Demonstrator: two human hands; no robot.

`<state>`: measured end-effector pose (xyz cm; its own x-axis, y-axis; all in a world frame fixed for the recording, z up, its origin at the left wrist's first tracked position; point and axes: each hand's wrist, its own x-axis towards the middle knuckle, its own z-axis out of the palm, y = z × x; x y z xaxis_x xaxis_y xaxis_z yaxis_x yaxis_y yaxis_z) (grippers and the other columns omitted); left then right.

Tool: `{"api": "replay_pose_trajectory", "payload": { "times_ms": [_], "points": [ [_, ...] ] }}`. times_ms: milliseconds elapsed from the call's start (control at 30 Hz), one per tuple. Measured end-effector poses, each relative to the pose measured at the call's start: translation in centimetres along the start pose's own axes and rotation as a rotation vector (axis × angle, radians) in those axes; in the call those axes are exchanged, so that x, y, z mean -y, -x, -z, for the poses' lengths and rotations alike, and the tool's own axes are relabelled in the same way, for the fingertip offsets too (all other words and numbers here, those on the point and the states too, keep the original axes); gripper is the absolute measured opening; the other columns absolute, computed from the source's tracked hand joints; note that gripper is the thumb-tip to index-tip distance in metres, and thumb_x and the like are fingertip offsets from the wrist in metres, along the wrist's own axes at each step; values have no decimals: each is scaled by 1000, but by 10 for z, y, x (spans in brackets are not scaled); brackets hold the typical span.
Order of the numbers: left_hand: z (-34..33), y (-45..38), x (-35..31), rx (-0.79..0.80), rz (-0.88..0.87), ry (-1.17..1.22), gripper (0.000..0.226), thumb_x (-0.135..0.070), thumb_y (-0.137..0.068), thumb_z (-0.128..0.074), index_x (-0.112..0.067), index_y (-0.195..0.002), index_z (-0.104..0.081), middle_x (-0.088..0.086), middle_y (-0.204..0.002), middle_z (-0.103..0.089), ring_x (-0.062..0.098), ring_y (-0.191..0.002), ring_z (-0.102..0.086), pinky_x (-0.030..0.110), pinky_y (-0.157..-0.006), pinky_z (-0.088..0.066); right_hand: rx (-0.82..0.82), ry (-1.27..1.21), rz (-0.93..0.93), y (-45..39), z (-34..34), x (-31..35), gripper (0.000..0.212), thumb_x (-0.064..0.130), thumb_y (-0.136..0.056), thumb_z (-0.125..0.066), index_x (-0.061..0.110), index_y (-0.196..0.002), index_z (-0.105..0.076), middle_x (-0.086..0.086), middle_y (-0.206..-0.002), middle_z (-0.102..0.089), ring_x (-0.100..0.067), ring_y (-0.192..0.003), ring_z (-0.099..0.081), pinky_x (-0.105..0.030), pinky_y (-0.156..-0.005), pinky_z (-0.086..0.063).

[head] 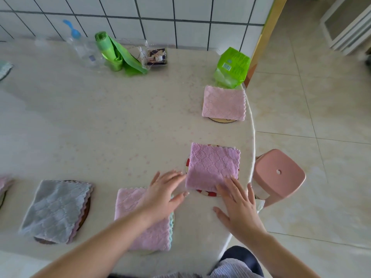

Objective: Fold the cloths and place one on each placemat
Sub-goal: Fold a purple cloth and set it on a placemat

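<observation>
Two hands, left hand (163,194) and right hand (239,205), lie flat with straight fingers at the near edge of the purple cloth (212,167) on its placemat (207,193) on the desk (100,125). Soft, light and limp, it probably handles best pinched at the corners.

folded cloth (213,166) on placemat (206,193), stool (278,175) right
</observation>
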<state>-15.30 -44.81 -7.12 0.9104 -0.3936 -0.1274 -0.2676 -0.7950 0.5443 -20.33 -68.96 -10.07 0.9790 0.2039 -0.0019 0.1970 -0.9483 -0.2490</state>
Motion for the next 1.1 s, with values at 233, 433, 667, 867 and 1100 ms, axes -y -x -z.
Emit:
{"api": "replay_pose_trajectory", "payload": {
  "times_ms": [233, 433, 667, 867, 1100],
  "points": [
    [55, 84, 101, -223, 381, 209, 24, -21, -88, -60, -21, -112, -61, -11, -106, -56, 5, -98, -56, 21, -86, -41, 30, -334, -89, 38, -15, 94, 48, 43, -78, -49, 19, -119, -61, 7, -119, -57, -10, -109, -50, -26, -91, -42],
    [49, 128, 120, 31, 526, 389, 12, -28, -89, -59, -34, -100, -57, -18, -95, -62, 3, -93, -59, 18, -74, -41, 131, -689, -516, 31, -25, 152, 30, 25, -87, -61, 23, -117, -62, 14, -93, -64, -1, -80, -60, -9, -69, -43],
    [41, 125, 115, 89, 462, 359, 9, -30, -87, -62, -31, -96, -63, -17, -92, -65, 2, -87, -60, 12, -69, -41, 193, -486, -680, 11, -29, 171, 20, 45, -87, -55, 27, -93, -61, 7, -91, -63, -15, -81, -58, -28, -65, -41],
    [41, 119, 118, 91, 453, 317, 11, -35, -85, -61, -26, -88, -67, -11, -84, -70, 5, -79, -64, 30, -71, -51, 237, -450, -678, 10, -26, 175, 24, 37, -83, -59, 27, -65, -47, 0, -81, -57, -17, -68, -52, -27, -53, -34],
    [40, 115, 114, 99, 497, 279, 13, -32, -84, -57, -24, -79, -65, -4, -76, -69, 16, -75, -65, 28, -60, -45, 193, -440, -631, 24, -26, 180, 23, 32, -85, -55, 18, -68, -51, 6, -80, -50, -15, -67, -50, -23, -52, -33]
  ]
}}
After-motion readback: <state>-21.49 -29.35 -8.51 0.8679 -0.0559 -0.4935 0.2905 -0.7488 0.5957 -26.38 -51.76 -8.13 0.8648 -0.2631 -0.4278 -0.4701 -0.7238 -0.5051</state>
